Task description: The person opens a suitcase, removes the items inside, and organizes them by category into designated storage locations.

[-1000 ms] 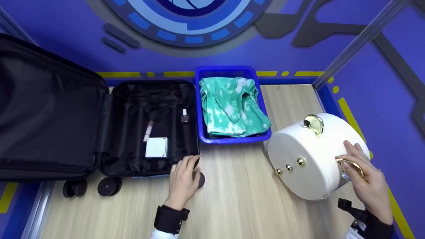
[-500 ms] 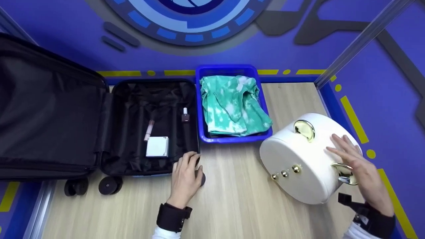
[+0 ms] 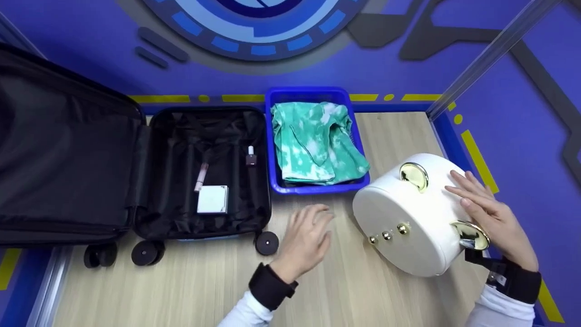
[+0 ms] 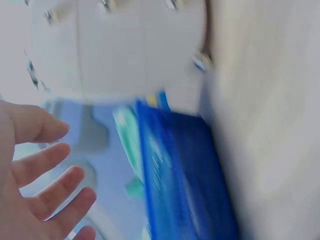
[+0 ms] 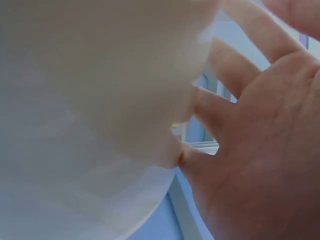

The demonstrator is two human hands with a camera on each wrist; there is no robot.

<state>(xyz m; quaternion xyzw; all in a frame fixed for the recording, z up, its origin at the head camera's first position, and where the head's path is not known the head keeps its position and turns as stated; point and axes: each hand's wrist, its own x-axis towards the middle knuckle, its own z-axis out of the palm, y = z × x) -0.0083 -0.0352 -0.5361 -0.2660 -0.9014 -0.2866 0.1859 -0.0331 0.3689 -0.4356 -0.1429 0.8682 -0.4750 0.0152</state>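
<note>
A rounded white drawer box (image 3: 399, 231) with gold knobs and gold handles (image 3: 473, 235) stands angled on the right side of the table. My right hand (image 3: 490, 213) rests on its side with fingers extended, beside the near handle. In the right wrist view those fingertips (image 5: 212, 107) touch the white surface. My left hand (image 3: 306, 240) hovers over the table between the suitcase and the box, fingers spread and holding nothing. The left wrist view is blurred; there the spread fingers (image 4: 55, 192) point past the blue basket (image 4: 185, 175), with the drawer front above.
An open black suitcase (image 3: 268, 195) lies at the left, its wheels toward me. Inside are a white square box (image 3: 212, 199), a pink tube (image 3: 201, 177) and a nail polish bottle (image 3: 251, 156). Folded green tie-dye cloth (image 3: 313, 145) fills the blue basket at the back.
My left hand has left the suitcase corner and moved right. My right hand has let go of the gold handle and lies on the box's side; the box has shifted slightly left.
</note>
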